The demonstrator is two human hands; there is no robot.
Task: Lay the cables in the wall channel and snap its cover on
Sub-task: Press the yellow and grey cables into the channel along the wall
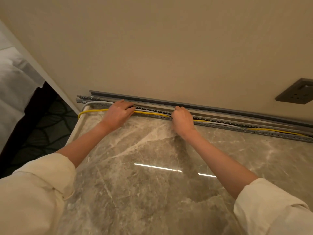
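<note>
A grey slotted channel (220, 123) lies along the back of the marble top, against the wall. Its long grey cover (211, 106) leans on the wall just behind it, off the channel. A yellow cable (94, 110) and a white cable (96, 102) run along the channel and loop out at its left end. My left hand (118, 112) rests on the cables near the left end, fingers curled over them at the channel's edge. My right hand (183, 120) is fisted on the cables at the channel's front wall, about a hand's length to the right.
The glossy marble top (152, 184) ends at a rounded left edge (76, 129), with dark patterned carpet (42, 133) and a white bed (15, 78) beyond. A dark wall socket (296, 94) sits on the wall at the right.
</note>
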